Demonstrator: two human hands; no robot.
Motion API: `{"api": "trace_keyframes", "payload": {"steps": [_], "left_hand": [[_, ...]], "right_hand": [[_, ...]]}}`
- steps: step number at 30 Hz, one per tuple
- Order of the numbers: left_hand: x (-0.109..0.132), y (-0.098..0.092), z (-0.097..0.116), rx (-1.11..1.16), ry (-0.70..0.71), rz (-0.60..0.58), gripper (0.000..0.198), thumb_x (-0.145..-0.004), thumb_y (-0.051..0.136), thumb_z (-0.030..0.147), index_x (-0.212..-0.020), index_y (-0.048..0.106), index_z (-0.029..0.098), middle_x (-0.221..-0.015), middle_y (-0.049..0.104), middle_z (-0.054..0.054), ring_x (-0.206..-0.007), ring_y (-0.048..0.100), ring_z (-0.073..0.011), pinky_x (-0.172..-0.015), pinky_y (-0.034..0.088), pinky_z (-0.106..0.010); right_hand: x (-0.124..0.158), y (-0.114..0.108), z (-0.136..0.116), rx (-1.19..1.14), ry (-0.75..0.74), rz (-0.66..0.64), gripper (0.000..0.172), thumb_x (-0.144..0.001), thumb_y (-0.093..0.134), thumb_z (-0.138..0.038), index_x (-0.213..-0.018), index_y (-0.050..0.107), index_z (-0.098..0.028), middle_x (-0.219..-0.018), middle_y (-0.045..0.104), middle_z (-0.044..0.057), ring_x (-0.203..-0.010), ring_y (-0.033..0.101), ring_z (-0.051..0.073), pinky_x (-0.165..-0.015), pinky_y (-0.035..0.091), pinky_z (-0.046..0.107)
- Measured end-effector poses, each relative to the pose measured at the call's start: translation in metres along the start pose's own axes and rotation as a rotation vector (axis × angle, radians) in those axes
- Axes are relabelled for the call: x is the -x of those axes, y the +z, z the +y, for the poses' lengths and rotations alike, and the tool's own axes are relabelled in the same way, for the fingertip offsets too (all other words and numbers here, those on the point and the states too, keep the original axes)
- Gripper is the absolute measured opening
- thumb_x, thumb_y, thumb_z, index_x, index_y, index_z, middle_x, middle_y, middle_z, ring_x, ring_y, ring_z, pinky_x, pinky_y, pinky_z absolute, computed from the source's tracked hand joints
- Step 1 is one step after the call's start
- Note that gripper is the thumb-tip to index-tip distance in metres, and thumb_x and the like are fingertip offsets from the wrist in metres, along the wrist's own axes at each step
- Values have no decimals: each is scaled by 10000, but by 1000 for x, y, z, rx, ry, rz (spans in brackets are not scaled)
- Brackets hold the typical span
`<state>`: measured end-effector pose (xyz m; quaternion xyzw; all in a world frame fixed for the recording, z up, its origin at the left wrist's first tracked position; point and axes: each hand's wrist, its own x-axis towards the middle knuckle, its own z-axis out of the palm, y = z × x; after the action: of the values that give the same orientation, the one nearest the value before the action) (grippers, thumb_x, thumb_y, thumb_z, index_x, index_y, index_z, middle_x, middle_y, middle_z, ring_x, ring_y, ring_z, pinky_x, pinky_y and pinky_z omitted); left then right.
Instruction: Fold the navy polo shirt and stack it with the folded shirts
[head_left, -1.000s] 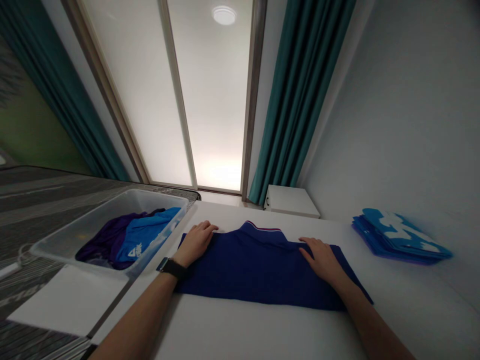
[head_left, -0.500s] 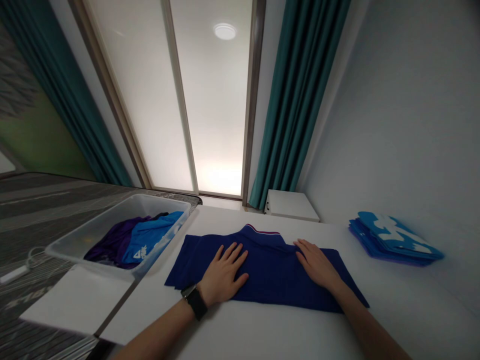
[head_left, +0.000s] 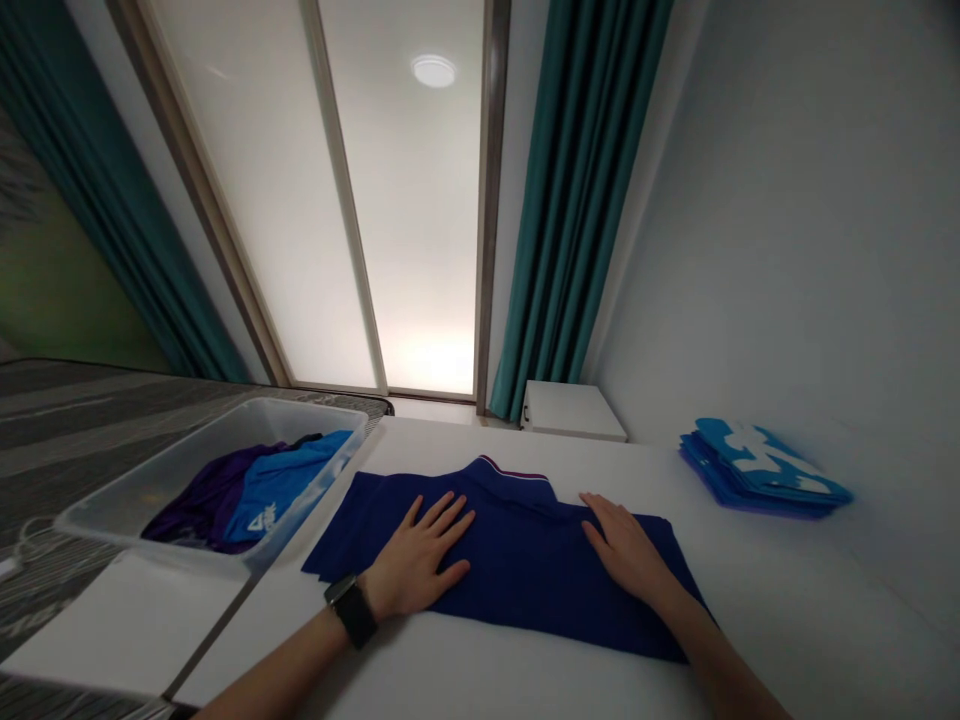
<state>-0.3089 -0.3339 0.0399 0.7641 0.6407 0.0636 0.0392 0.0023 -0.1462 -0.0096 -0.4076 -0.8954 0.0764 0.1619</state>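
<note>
Left hand (head_left: 411, 567) and right hand (head_left: 628, 550), fingers unclenched, rest on a seemingly half-folded shirt (head_left: 517, 565); right-side stack (head_left: 750, 480) sits folded, loose clothes (head_left: 262, 490) crumpled.

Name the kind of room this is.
Likely a home, perhaps a bedroom: teal curtains flank pale panels, a grey patterned surface at left may be a bed, and a blue shirt lies on a white table.

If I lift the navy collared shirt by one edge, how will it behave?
The navy collared shirt would likely hang floppy: it lies thin and flat beneath the left hand and right hand. Its layers may slip apart, given the offset edge at its near left corner.
</note>
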Motion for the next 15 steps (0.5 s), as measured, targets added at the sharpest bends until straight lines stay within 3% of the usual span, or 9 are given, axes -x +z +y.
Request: {"api": "trace_keyframes", "payload": {"steps": [4,7,9,11,15], "left_hand": [[1,-3,-5,11,5,-6,604,-944,411,510,-1498,260,324,-1565,283,-55,-1433,246,-294,-1140,169,-579],[-10,-9,6,24,-40,86,495,-946,430,425,-1418,418,273,-1477,436,-78,-1374,355,-281,-1120,243,-549],[-26,-14,25,49,-22,196,403,-948,426,326,-1334,499,238,-1378,525,-85,-1299,437,-255,-1102,290,-498],[-46,-17,52,97,83,252,361,-934,442,256,-1285,525,229,-1289,577,-75,-1208,498,-230,-1062,341,-438],[-97,-16,109,142,270,209,326,-927,446,208,-1241,533,231,-1176,618,-52,-1088,540,-211,-995,380,-379]], "right_hand": [[-4,-24,22,-76,19,58,434,-924,325,-362,-1207,614,-205,-1241,634,103,-1177,550,271,-1014,393,506],[-2,-40,42,-143,60,95,410,-909,324,-354,-1110,651,-211,-1072,687,102,-1018,612,265,-909,455,473],[2,-47,51,-224,71,75,402,-904,317,-336,-1089,649,-204,-977,697,90,-936,632,240,-880,475,427],[9,-52,53,-286,83,48,387,-900,322,-318,-1085,644,-207,-932,696,75,-899,637,222,-867,485,395],[29,-56,43,-267,59,95,352,-914,347,-299,-1092,640,-218,-1032,682,80,-990,613,222,-928,462,409]]}}
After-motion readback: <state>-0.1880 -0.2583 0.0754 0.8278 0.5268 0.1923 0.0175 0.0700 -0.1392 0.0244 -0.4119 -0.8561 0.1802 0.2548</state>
